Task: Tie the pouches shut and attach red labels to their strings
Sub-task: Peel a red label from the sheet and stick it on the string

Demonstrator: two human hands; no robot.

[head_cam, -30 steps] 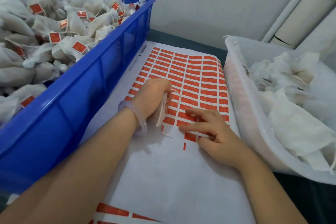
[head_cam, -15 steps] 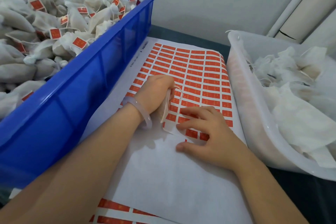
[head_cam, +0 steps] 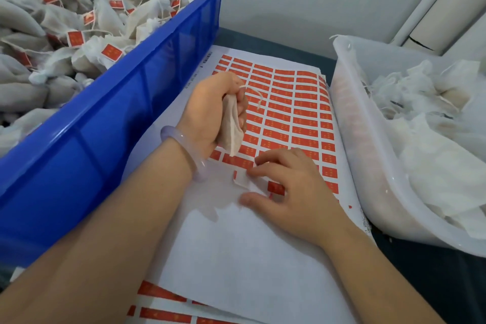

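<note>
Since a second ago the left hand [head_cam: 210, 110] has lifted its pouch [head_cam: 232, 126] off the label sheet [head_cam: 289, 102]. One label [head_cam: 243, 181] has come up at its edge, white side showing, under the right hand [head_cam: 294, 192].

Head view: the left fingers curl tightly round the pouch, and its string [head_cam: 259, 97] dangles loose just beyond the knuckles. The right fingers are bent, index tip on the half-lifted label just ahead of the thumb; whether they pinch it I cannot tell.

Best to peel slowly, low to the sheet, then bring the string onto the sticky side before folding.
</note>
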